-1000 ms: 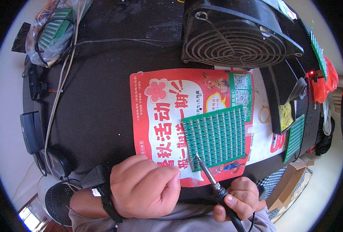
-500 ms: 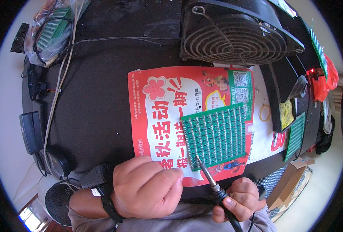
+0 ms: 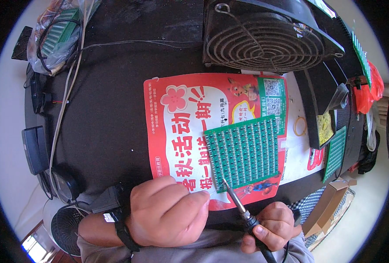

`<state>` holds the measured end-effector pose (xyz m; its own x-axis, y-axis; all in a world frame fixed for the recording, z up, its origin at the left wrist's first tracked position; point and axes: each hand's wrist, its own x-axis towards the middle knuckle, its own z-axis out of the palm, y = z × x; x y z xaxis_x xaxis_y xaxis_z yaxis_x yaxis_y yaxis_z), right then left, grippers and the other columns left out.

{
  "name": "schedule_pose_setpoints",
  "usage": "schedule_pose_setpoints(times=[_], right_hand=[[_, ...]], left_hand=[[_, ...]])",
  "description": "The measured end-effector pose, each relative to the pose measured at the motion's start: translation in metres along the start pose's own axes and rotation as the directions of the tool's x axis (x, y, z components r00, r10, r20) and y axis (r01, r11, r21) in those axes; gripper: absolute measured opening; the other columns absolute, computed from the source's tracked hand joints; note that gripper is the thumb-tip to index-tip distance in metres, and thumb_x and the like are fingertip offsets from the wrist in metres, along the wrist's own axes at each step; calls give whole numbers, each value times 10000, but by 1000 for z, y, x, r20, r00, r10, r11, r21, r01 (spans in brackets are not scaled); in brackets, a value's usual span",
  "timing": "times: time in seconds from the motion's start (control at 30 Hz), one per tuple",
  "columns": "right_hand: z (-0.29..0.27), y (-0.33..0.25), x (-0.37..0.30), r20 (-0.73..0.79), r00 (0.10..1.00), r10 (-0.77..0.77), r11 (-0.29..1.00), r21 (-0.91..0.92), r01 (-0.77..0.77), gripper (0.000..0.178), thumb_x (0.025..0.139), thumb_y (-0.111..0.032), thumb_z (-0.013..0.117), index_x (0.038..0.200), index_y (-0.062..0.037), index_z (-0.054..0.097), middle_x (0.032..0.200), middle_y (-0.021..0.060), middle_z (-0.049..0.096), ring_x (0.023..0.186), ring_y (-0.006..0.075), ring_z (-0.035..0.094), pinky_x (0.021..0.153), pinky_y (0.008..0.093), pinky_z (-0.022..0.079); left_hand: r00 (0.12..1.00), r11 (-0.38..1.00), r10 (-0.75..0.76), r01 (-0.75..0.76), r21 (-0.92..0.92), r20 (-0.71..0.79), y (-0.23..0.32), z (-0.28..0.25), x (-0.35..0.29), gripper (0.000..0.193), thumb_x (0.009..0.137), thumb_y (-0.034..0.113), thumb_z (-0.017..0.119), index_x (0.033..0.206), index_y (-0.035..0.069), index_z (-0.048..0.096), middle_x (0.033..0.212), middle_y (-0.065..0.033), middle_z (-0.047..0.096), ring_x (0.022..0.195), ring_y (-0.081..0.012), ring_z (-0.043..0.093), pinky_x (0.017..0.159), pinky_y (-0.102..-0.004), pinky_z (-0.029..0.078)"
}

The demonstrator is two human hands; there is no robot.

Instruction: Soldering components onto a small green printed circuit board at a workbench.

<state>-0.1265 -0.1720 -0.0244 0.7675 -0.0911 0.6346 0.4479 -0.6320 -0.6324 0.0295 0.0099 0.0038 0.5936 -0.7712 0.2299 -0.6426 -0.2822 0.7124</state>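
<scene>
A green circuit board with rows of small parts lies at a slant on a red and white printed sheet. My right hand is closed round the dark handle of a soldering iron. The iron's tip meets the board's lower left corner area, or hovers just over it; contact is hard to judge. Just left of that corner is my left hand, fingers curled and thumb pressed against them. Whatever is pinched there, if anything, is hidden. A black strap circles the left wrist.
Behind the board stands a large black fan with a wire guard. To the right are a black holder with a yellow sponge and another green board. Cables run down the left side, near a plastic bag.
My left hand has shifted very slightly right. The soldering iron stays at the same corner of the board. A small red light at the far right no longer shows.
</scene>
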Motion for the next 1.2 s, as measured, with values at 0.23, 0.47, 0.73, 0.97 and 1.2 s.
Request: schedule_pose_setpoints(times=[0.23, 0.47, 0.73, 0.97, 1.2], right_hand=[[-3, -3, -1, 15, 1000, 11, 1000, 1, -11, 215, 721, -192, 698, 842, -81, 559, 640, 11, 451, 540, 152, 450, 424, 256, 389], [1, -2, 3, -13, 1000, 9, 1000, -20, -9, 204, 724, -191, 704, 828, -87, 563, 632, 10, 452, 532, 149, 445, 428, 256, 390], [6, 1, 14, 21, 1000, -21, 1000, -20, 21, 212, 712, -166, 706, 839, -68, 568, 622, 8, 461, 543, 142, 446, 420, 254, 386], [6, -1, 22, 49, 999, -8, 999, -48, 10, 234, 716, -169, 709, 873, -52, 580, 627, 16, 469, 547, 145, 446, 428, 258, 396], [2, -2, 22, 51, 999, -13, 1000, -18, 14, 234, 716, -168, 706, 879, -55, 581, 639, 15, 465, 546, 143, 449, 431, 255, 399]], left_hand=[[1000, 1000, 13, -13, 1, 14, 1, -2, 1, 155, 613, -25, 708, 726, 42, 628, 563, -44, 558, 442, -205, 521, 431, -304, 415], [999, 1000, 17, -17, -3, 35, 1, -1, 1, 143, 624, -23, 708, 729, 35, 630, 567, -47, 561, 443, -199, 522, 433, -300, 416], [999, 1000, 18, -19, 20, 46, -1, 0, -2, 150, 643, -27, 720, 752, 21, 629, 564, -49, 558, 442, -198, 521, 427, -303, 409], [999, 1000, 23, -24, 18, 47, -2, 2, 0, 160, 645, -41, 729, 753, 18, 626, 560, -47, 556, 443, -197, 521, 427, -301, 408], [998, 999, 32, -32, -1, 58, -1, 2, 2, 165, 633, -44, 729, 749, 19, 630, 558, -50, 555, 441, -198, 519, 429, -302, 413]])
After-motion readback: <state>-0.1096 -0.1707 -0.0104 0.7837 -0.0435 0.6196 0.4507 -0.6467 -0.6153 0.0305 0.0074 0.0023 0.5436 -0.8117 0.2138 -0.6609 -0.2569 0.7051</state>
